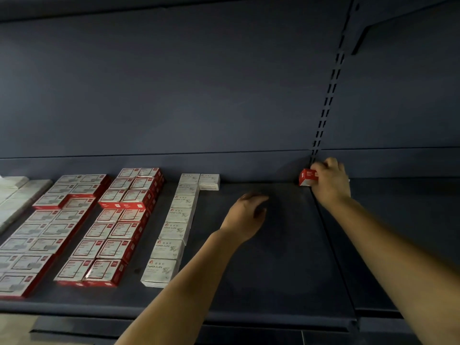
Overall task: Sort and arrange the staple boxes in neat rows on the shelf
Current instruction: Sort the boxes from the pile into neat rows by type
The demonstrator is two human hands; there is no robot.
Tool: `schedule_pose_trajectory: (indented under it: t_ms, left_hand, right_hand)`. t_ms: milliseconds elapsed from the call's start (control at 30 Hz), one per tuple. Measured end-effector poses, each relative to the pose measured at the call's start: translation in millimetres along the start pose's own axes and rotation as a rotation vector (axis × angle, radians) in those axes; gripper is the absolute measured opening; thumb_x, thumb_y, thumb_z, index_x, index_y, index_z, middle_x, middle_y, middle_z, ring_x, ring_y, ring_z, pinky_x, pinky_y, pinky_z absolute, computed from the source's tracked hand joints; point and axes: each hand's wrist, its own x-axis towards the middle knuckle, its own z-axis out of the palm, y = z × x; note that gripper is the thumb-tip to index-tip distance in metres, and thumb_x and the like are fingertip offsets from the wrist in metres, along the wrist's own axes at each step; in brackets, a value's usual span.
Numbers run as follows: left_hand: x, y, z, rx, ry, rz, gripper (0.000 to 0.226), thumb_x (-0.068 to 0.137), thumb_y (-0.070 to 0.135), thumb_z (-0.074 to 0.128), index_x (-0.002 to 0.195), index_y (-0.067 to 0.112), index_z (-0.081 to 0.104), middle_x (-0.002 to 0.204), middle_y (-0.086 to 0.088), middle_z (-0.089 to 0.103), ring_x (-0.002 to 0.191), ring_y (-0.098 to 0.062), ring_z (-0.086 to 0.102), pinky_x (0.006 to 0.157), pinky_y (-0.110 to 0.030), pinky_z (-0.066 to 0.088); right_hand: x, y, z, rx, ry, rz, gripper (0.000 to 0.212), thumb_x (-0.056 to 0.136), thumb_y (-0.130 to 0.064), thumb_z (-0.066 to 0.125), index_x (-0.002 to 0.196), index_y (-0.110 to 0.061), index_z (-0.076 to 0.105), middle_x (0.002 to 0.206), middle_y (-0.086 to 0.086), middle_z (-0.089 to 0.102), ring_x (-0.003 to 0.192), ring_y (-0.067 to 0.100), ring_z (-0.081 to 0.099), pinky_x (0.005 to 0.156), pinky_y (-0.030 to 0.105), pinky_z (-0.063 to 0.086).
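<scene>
- Our right hand is reaching to the back of the shelf, right where the slotted upright meets the shelf floor, and it's got its fingers curled round a small red and white box.
- That box sits at the very back, against the rear panel, tipped a bit so we see a red end and a white face. It's well apart from all the other boxes.
- Our left hand hovers over a bare dark patch of shelf, palm down, fingers loosely bent, not holding anything. It's a bit blurry, so we can't say if the fingertips touch the surface.
- Just left of that hand there's a single file of white paper clip boxes running front to back, with one extra white box beside it at the far end.
- Further left, a double row of red-edged boxes, some stacked higher near the back.
- Left of that, another block of red-edged boxes running off the frame edge, with one box lying a bit crooked on top near the back.
- At the far left edge there are some plain whitish packs, too washed out to read.
</scene>
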Motion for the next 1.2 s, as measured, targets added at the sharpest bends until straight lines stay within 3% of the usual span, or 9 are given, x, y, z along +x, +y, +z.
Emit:
schedule_pose_trajectory:
  t_ms: [133,267,367,433,533,633,833,1067,1200]
  left_hand:
    - [0,-4,-3,-0.129,0.1,-0.059,0.033,0.094,0.011,0.051,0.126,0.013,0.057,0.123,-0.003,0.057,0.113,-0.015,0.054,0.086,-0.009,0.034]
    - [2,5,-4,-0.596,0.173,-0.306,0.027,0.093,0.003,0.049,0.117,0.004,0.061,0.091,-0.003,0.066,0.084,-0.014,0.065,0.074,-0.017,0.049]
    - [0,22,-14,-0.935,0.097,-0.502,0.023,0.097,0.016,0.046,0.114,0.005,0.058,0.079,-0.01,0.065,0.067,-0.019,0.062,0.061,-0.026,0.053]
    - [-4,30,-22,-1.034,-0.007,-0.545,0.027,0.097,0.03,0.045,0.107,0.01,0.059,0.077,-0.012,0.066,0.067,-0.021,0.065,0.059,-0.028,0.055]
    - [-12,34,-31,-1.16,-0.099,-0.505,0.044,0.094,0.045,0.041,0.098,0.007,0.061,0.075,-0.012,0.07,0.069,-0.023,0.068,0.062,-0.032,0.054]
    - [-21,37,-44,-1.237,-0.123,-0.451,0.041,0.085,0.044,0.051,0.096,0.006,0.062,0.077,-0.012,0.07,0.071,-0.021,0.069,0.065,-0.031,0.054]
    - [-35,40,-56,-1.361,-0.014,-0.373,0.045,0.072,0.02,0.064,0.111,-0.002,0.06,0.1,-0.017,0.069,0.085,-0.02,0.069,0.065,-0.027,0.055]
    - [-45,28,-55,-1.391,0.128,-0.272,0.028,0.073,0.009,0.064,0.101,0.008,0.063,0.093,-0.009,0.072,0.089,-0.021,0.069,0.074,-0.031,0.057]
    - [-51,26,-54,-1.412,0.178,-0.233,0.032,0.072,0.008,0.063,0.104,0.007,0.062,0.096,-0.011,0.071,0.093,-0.024,0.068,0.083,-0.035,0.056]
  right_hand:
    - [-16,-9,1,0.355,0.081,0.087,0.028,0.084,-0.013,0.066,0.11,-0.003,0.06,0.121,0.016,0.045,0.108,0.026,0.044,0.089,0.031,0.038]
    - [-38,-27,-6,0.686,0.096,0.15,0.024,0.079,-0.015,0.071,0.101,-0.011,0.062,0.114,0.012,0.053,0.093,0.015,0.052,0.083,0.024,0.04]
    - [-61,-45,-21,0.939,0.082,0.16,0.023,0.076,-0.01,0.074,0.086,-0.025,0.059,0.105,0.009,0.059,0.087,0.014,0.057,0.08,0.028,0.049]
    - [-79,-56,-31,1.074,0.076,0.127,0.032,0.073,-0.007,0.075,0.086,-0.031,0.059,0.104,0.011,0.061,0.086,0.011,0.06,0.078,0.022,0.051]
    - [-101,-68,-46,1.143,0.032,-0.011,0.038,0.07,0.0,0.076,0.091,-0.028,0.06,0.105,0.01,0.058,0.085,0.001,0.06,0.074,0.013,0.048]
    - [-112,-72,-54,1.176,-0.003,-0.107,0.041,0.067,0.009,0.074,0.092,-0.021,0.062,0.106,0.009,0.054,0.088,-0.001,0.058,0.076,0.014,0.048]
    - [-127,-83,-56,1.506,-0.085,0.021,0.047,0.075,0.021,0.056,0.102,-0.016,0.065,0.109,0.012,0.064,0.099,0.019,0.064,0.083,0.027,0.051]
    - [-134,-92,-55,1.625,-0.182,0.106,0.056,0.07,-0.008,0.061,0.125,-0.017,0.053,0.123,0.006,0.06,0.11,0.022,0.06,0.092,0.036,0.049]
    - [-135,-98,-57,1.604,-0.191,0.112,0.06,0.072,-0.01,0.073,0.127,-0.013,0.051,0.118,0.004,0.064,0.104,0.02,0.063,0.078,0.027,0.053]
